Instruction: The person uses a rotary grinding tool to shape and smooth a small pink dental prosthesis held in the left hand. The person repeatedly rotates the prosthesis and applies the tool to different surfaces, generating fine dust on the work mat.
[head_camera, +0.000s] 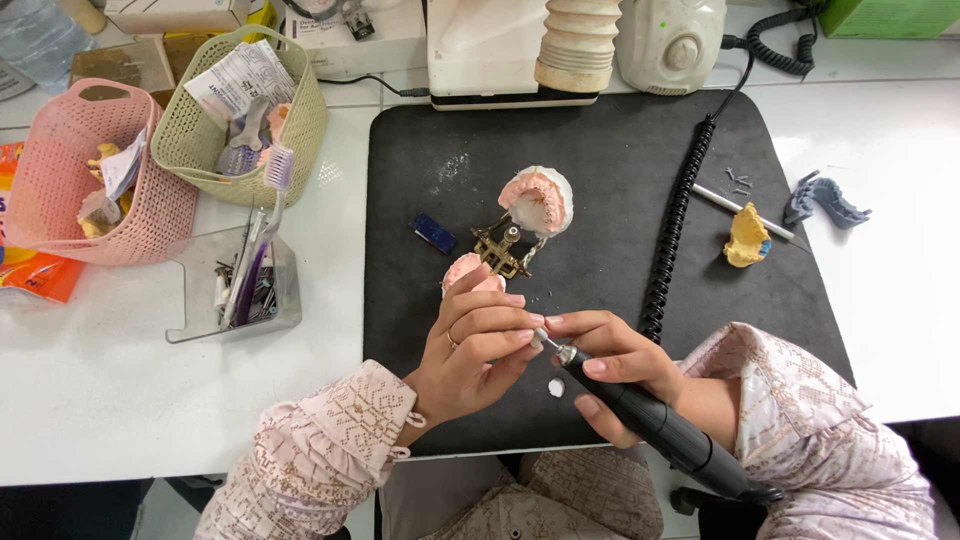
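The right hand (615, 365) is wrapped around a black handpiece (655, 420), its metal tip pointing up-left toward the other hand's fingertips. The left hand (475, 345) is pinched narrow on something small at that tip — too small and too covered to make out. A small white bit (556, 387) lies on the black mat (620, 150) just below the tip. Just beyond the left hand stands a hinged dental model (520, 225) with pink gums, swung open. A coiled black cord (675, 225) runs down the mat's right side, beside a yellow cast (747, 238) and a thin white tool (735, 208). Two baskets — pink (60, 170) and green (200, 125) — sit on the white bench (100, 400) at left.
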